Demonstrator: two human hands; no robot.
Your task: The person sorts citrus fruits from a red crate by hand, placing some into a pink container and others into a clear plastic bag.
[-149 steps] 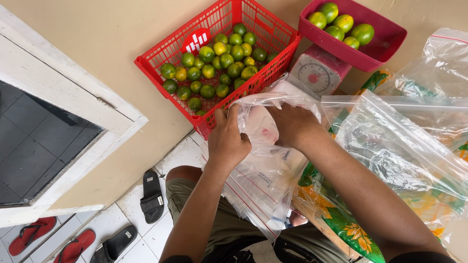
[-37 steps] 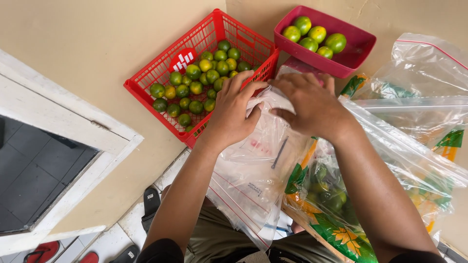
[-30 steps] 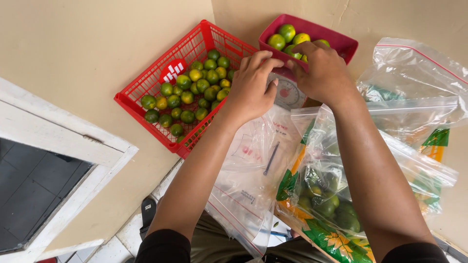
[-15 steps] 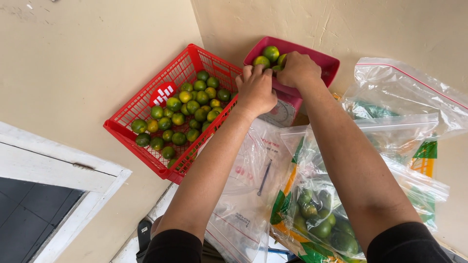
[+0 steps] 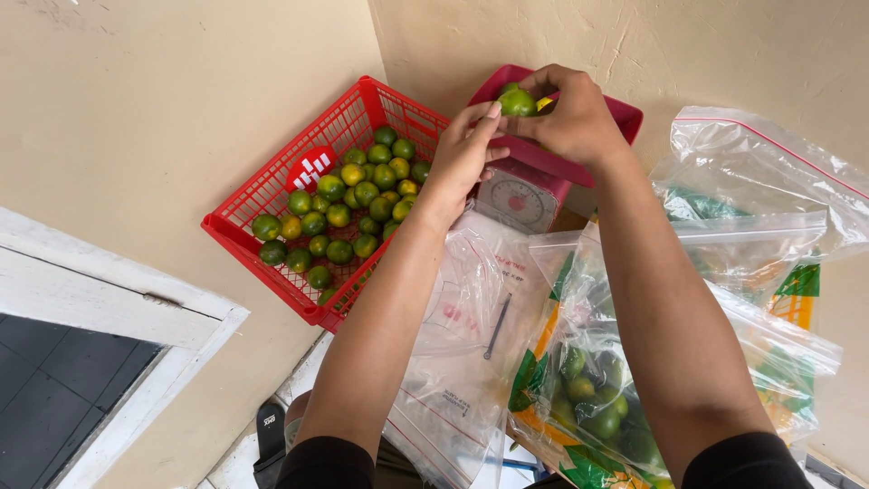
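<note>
Over the scale tray's rim (image 5: 625, 122), both hands (image 5: 566, 113) crowd one lime (image 5: 518, 102).

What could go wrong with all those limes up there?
The pan sits on a small scale, and both hands, left hand and right hand, reach into it; a push might tip it and spill limes. The lime is pinched only by fingertips, so it could slip. The loose bags under the arms might slide.

Beige plaster wall (image 5: 163, 109), white frame (image 5: 118, 299) w/ dark, maybe tiled, floor (image 5: 54, 380) below.
</note>
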